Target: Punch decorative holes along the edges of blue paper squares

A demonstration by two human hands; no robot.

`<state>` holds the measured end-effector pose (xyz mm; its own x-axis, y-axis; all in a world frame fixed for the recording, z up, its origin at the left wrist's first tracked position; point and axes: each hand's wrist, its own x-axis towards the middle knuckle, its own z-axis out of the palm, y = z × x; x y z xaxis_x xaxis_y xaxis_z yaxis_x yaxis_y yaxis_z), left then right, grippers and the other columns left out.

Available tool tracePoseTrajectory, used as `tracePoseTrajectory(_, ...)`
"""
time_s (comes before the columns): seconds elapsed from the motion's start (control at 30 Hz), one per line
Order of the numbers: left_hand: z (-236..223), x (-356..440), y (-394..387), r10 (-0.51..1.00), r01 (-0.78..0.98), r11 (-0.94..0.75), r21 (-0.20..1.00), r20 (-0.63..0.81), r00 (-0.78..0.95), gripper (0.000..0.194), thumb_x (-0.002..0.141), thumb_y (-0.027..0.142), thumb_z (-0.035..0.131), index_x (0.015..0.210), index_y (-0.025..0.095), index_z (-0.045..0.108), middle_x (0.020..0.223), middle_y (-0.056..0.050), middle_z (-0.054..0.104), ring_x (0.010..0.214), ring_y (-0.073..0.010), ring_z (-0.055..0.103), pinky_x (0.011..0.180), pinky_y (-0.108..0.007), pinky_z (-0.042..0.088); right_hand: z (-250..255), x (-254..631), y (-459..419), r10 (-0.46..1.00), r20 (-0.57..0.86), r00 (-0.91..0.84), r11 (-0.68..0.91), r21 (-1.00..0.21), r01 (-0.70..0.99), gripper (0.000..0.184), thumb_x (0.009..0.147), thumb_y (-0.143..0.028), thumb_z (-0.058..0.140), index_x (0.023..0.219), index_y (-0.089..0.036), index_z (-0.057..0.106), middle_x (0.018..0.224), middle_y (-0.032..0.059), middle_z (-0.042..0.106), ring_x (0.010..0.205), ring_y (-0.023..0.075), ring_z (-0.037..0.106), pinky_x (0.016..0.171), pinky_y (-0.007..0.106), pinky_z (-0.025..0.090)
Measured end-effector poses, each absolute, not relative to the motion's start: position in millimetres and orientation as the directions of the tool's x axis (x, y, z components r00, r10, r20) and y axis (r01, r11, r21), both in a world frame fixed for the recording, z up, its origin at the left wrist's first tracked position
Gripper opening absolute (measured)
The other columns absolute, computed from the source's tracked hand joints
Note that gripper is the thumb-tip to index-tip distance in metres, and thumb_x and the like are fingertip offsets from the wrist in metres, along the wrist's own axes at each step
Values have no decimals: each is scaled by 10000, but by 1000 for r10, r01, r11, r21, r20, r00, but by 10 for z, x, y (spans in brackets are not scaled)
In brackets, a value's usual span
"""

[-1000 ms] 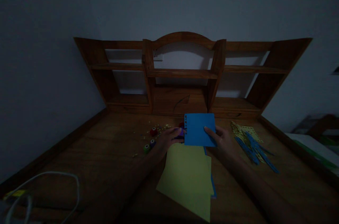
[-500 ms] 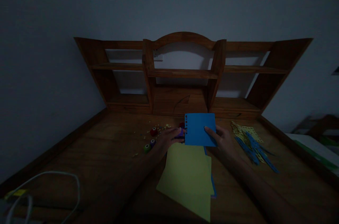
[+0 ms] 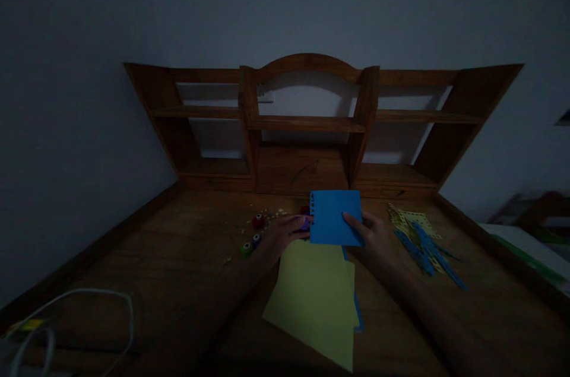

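Observation:
A square sheet of blue paper is held up over the desk, with a row of small cut-outs down its left edge. My right hand pinches its right side, thumb on top and fingers beneath. At the left edge, my left hand has its fingers closed around a small purple paper punch, which touches or nearly touches the sheet. Part of the punch is hidden by the fingers. Yellow sheets lie below the hands, with blue paper edges showing under them.
Red, blue-purple and green punches stand left of my left hand among yellow paper bits. Punched yellow and blue strips lie at right. A wooden shelf spans the back; a white cable loops at front left.
Some of the cut-out row along the blue paper's left edge looks slightly different around the punch. Both hands keep their places and grips; the view shifts very slightly.

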<state>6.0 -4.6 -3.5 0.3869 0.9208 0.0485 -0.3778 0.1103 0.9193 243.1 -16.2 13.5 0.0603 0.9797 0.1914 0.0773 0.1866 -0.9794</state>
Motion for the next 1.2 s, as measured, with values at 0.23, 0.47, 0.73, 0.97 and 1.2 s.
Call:
tracePoseTrajectory(0.23, -18, 70, -76, 926, -389, 77, 918, 80, 370, 321, 833, 400, 657, 1012, 138, 707, 1074, -119, 718, 1025, -282, 664, 976, -461, 475, 69, 2460, -115, 990, 131, 49, 130, -991, 26, 304, 758, -469, 710, 863, -184, 698, 770, 61, 709, 594, 202, 603, 571, 331, 478)
tracePoseTrajectory(0.47, 6, 66, -122, 912, -338, 130, 932, 21, 409, 300, 808, 364, 696, 1014, 145, 701, 978, -91, 733, 931, -246, 683, 886, -385, 505, 76, 2452, -124, 990, 135, 50, 135, -991, 10, 288, 748, -460, 722, 833, -186, 699, 767, 62, 707, 601, 198, 595, 564, 326, 472)
tracePoseTrajectory(0.73, 19, 65, -135, 911, -315, 101, 944, 39, 410, 340, 807, 400, 686, 1033, 146, 695, 985, -100, 723, 895, -245, 680, 817, -358, 514, 162, 2416, -164, 983, 163, 87, 161, -987, 30, 326, 690, -502, 734, 774, -188, 711, 765, 77, 711, 635, 235, 617, 576, 352, 498)
tracePoseTrajectory(0.97, 67, -72, -13, 980, -174, -115, 978, 140, 138, 370, 778, 424, 721, 1019, 144, 695, 1039, -110, 711, 969, -260, 658, 844, -368, 516, 176, 2445, -166, 984, 117, 138, 113, -993, 35, 417, 711, -532, 725, 913, -167, 717, 867, 91, 733, 711, 268, 656, 620, 356, 521)
tracePoseTrajectory(1.2, -54, -190, 152, 972, -12, -190, 982, 186, -145, 383, 729, 483, 736, 917, 155, 671, 908, -77, 718, 832, -219, 680, 753, -330, 532, 140, 2501, -124, 969, 145, 201, 142, -989, 30, 417, 727, -523, 726, 939, -164, 717, 920, 90, 735, 771, 261, 661, 683, 351, 519)
